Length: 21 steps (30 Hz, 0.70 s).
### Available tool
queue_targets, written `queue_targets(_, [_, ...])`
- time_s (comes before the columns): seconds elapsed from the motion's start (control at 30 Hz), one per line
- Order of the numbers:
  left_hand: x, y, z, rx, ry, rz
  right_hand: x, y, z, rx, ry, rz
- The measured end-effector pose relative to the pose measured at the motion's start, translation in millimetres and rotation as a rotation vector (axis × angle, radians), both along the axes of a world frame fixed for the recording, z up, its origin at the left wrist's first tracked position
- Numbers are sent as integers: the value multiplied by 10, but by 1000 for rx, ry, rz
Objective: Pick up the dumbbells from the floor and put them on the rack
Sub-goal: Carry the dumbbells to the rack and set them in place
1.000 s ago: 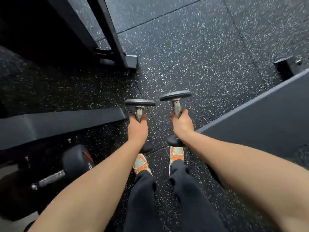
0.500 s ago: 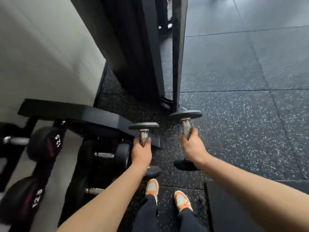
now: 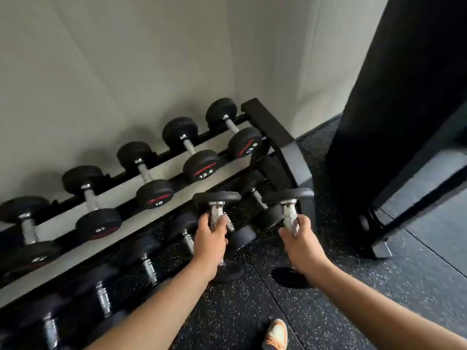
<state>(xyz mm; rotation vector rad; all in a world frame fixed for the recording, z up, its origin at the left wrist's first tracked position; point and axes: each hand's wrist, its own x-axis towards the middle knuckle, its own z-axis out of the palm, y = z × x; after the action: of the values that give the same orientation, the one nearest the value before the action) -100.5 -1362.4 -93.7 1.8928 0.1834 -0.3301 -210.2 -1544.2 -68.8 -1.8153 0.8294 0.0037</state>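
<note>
My left hand [image 3: 209, 238] is closed around the chrome handle of a small black dumbbell [image 3: 216, 197], held upright above the floor. My right hand [image 3: 302, 242] grips a second small dumbbell [image 3: 288, 193] the same way, upright, to the right of the first. Both hang in front of the right end of a black two-tier rack [image 3: 267, 125] that runs from lower left to upper right along the wall. Its upper tier carries several black dumbbells marked 10 and 12.5 [image 3: 201, 165]. More dumbbells lie on the lower tier [image 3: 149, 267].
A tall black machine frame [image 3: 394, 127] stands right of the rack, its foot [image 3: 380, 248] on the speckled rubber floor. A pale wall rises behind the rack. My orange shoe [image 3: 276, 334] shows at the bottom.
My view has swung left and up from the floor and machine post to the rack. Both hands still carry their dumbbells, now closer to the rack's right end.
</note>
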Motion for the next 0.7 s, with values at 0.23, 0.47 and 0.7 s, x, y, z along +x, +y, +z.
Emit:
queue_targets(0.23, [-377,1958,209,-10,-33,382,420,1651,131,5,-5,386])
queue_targets(0.47, [-1103,4058,339,-57,-103,703,459,3705,254,35,-2,703])
queue_targets(0.7, [-1977,5872,542,-83,-138,1006,213,5758,294,43,-35,948])
